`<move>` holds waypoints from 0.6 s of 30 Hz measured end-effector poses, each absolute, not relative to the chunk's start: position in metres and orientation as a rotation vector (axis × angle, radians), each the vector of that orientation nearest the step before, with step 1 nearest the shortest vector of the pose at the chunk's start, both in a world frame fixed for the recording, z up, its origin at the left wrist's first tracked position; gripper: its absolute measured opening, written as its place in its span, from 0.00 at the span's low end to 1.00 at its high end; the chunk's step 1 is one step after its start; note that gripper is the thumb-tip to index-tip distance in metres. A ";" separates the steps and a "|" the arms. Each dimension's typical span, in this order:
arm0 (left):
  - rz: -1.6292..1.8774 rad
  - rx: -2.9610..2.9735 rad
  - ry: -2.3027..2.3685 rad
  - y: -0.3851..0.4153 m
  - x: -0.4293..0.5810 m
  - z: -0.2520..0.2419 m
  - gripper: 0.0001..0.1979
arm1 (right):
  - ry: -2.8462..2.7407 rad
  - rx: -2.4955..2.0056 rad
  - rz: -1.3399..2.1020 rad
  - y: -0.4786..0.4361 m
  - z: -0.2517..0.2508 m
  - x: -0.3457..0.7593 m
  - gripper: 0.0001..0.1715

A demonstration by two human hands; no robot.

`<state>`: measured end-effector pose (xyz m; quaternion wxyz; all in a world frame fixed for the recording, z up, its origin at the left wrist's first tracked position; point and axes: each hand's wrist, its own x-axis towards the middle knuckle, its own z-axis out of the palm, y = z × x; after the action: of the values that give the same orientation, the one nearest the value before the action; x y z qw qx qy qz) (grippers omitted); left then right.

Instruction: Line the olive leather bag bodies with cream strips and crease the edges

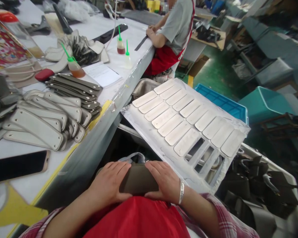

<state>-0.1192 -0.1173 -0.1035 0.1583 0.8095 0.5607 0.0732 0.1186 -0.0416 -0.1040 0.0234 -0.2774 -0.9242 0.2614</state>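
As your left hand [111, 181] and right hand [165, 181] grip the brown piece [139, 179] from opposite sides, it sits just beyond your red apron [139, 218], with the tabletop [114, 91] to your left and the board [159, 146] to your right.

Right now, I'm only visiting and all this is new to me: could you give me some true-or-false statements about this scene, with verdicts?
1. The left hand and right hand both hold the dark piece. True.
2. The phone lies on the white rack. False: the phone lies on the table.
3. A silvery bracelet circles the right wrist. True.
4. The cloth across the person's lap is green. False: the cloth is red.
5. Pale pieces lie in two rows on the rack. True.
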 end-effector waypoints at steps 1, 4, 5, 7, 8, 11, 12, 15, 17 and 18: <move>0.211 2.308 1.606 -0.117 -0.118 -0.103 0.37 | -2.855 -0.864 0.812 -0.042 -0.105 0.119 0.49; 0.215 2.295 1.609 -0.114 -0.116 -0.103 0.36 | -2.849 -0.869 0.807 -0.042 -0.107 0.118 0.48; 0.212 2.290 1.610 -0.114 -0.115 -0.103 0.36 | -2.851 -0.871 0.806 -0.041 -0.107 0.118 0.48; 0.201 2.281 1.611 -0.113 -0.114 -0.101 0.36 | -2.860 -0.873 0.803 -0.041 -0.107 0.117 0.48; 0.193 2.277 1.612 -0.113 -0.114 -0.100 0.36 | -2.869 -0.873 0.798 -0.042 -0.107 0.117 0.49; 0.178 2.281 1.613 -0.115 -0.112 -0.098 0.35 | -2.904 -0.877 0.745 -0.045 -0.108 0.117 0.51; 0.174 2.288 1.613 -0.115 -0.112 -0.098 0.35 | -2.916 -0.882 0.716 -0.046 -0.108 0.117 0.52; 0.142 2.323 1.616 -0.118 -0.111 -0.097 0.34 | -2.948 -0.890 0.627 -0.051 -0.109 0.116 0.55; 0.100 2.357 1.619 -0.120 -0.111 -0.096 0.35 | -2.973 -0.884 0.578 -0.053 -0.108 0.115 0.57; 0.080 2.375 1.616 -0.120 -0.111 -0.095 0.36 | -2.984 -0.884 0.555 -0.054 -0.107 0.114 0.57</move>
<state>-0.1114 -0.1204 -0.0951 0.1338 0.8191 0.5572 0.0276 0.1144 -0.0540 -0.1068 -0.0100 -0.2795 -0.9439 0.1755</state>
